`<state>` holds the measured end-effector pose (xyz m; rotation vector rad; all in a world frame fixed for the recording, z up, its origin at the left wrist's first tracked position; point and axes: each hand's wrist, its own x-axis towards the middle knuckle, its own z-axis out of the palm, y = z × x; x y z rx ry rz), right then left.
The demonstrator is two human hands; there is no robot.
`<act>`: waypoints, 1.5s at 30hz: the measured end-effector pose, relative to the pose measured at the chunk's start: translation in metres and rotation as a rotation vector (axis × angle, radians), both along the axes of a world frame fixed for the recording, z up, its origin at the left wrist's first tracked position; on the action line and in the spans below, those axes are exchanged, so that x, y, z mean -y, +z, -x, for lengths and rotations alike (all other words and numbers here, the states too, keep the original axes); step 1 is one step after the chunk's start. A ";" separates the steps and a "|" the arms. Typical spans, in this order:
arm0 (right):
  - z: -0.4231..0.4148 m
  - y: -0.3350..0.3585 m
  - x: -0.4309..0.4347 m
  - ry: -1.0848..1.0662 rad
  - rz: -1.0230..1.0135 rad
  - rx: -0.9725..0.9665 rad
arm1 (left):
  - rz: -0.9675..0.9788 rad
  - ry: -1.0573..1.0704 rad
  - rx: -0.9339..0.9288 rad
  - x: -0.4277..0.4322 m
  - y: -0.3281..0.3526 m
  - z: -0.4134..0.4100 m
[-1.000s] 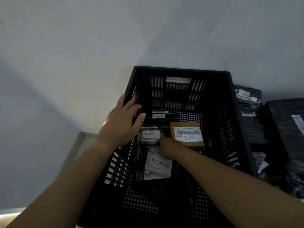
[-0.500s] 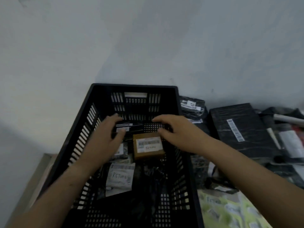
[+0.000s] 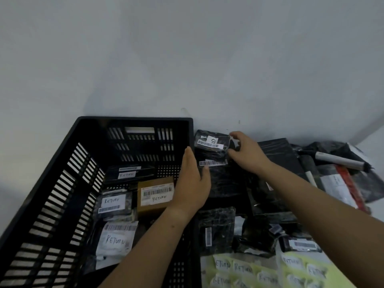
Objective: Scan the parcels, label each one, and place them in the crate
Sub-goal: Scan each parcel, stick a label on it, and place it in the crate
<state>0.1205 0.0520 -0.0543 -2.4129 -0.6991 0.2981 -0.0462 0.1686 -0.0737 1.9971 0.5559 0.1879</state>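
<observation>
A black slatted crate (image 3: 68,183) stands at the left against the wall. Inside lie several parcels marked RETURN: a brown box (image 3: 154,195), a black bag (image 3: 114,202), a white bag (image 3: 117,242) and a black bag at the back (image 3: 129,171). My left hand (image 3: 192,183) reaches over the crate's right rim with straight fingers, holding nothing. My right hand (image 3: 247,151) is at the right edge of a small black parcel with a barcode label (image 3: 212,142), its thumb and fingers around that edge. This parcel lies on top of other black parcels beside the crate.
Right of the crate is a heap of black bagged parcels (image 3: 276,154), a white marker (image 3: 340,161) and a red-striped package (image 3: 349,188). Yellow-green sheets of RETURN labels (image 3: 249,271) lie at the bottom. A pale wall runs behind everything.
Both hands have left the inside of the crate and moved right. My right hand has reached the small black parcel outside the crate; my left hand now lies over the right rim.
</observation>
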 end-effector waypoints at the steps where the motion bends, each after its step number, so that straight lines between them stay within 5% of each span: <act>1: -0.007 -0.004 -0.003 0.012 0.029 -0.026 | -0.038 0.014 -0.010 0.001 -0.002 -0.001; 12: -0.038 -0.033 -0.032 0.106 0.264 0.075 | -0.111 0.033 -0.055 0.003 -0.003 -0.002; 27: 0.027 0.012 0.040 0.038 -0.065 0.222 | -0.124 0.033 -0.049 0.001 -0.003 -0.004; 32: 0.079 0.032 0.095 -0.073 -0.187 0.215 | -0.462 0.034 0.105 0.023 0.015 0.011; 37: 0.131 0.037 0.156 -0.190 -0.275 0.154 | -0.012 -0.052 0.278 0.099 0.044 0.063; 41: 0.173 0.034 0.197 -0.267 -0.331 0.114 | 0.599 -0.052 0.012 0.159 0.049 0.089; 45: 0.213 0.022 0.239 -0.367 -0.421 -0.023 | 0.692 -0.116 -0.144 0.197 0.038 0.102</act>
